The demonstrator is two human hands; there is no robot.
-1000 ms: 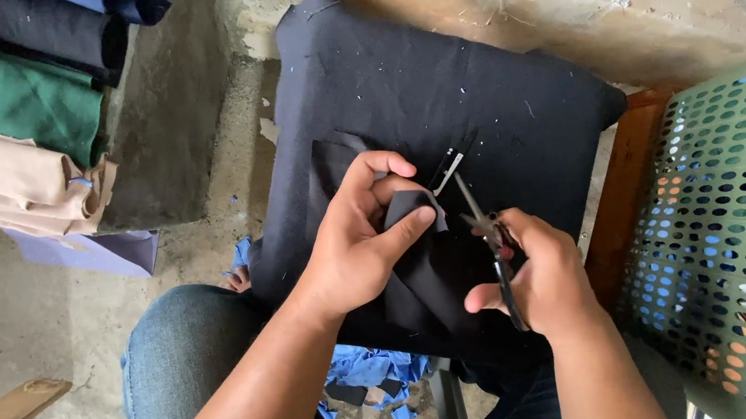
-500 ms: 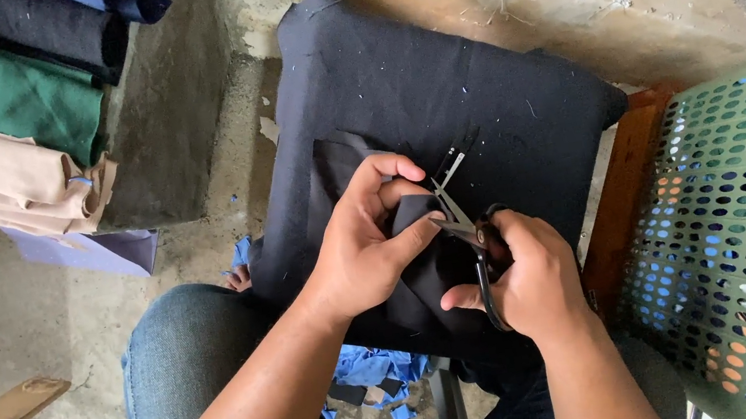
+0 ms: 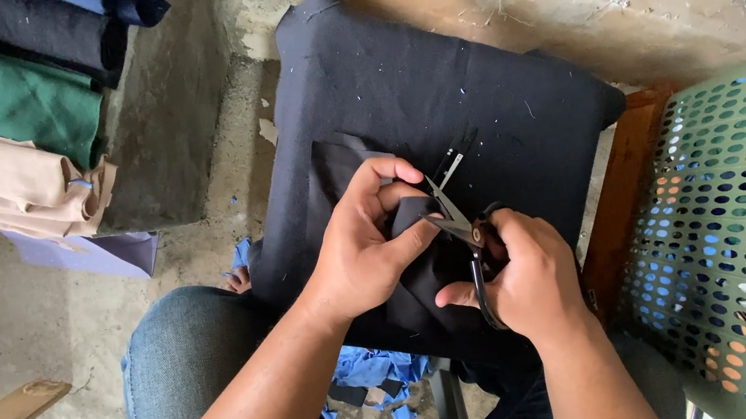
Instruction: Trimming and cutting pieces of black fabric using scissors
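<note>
Left hand (image 3: 363,260) grip pinching folded dark navy cloth (image 3: 396,98) — right hand (image 3: 526,275) grip closed on black-handled steel scissors (image 3: 455,219), blades parted at fold.

Matt dark cloth (image 3: 436,102), shiny metal scissors (image 3: 450,213)

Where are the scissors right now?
In the head view, the scissors are just right of centre, held in the right hand. Their blades are open at a fold of dark cloth that the left hand pinches.
</note>
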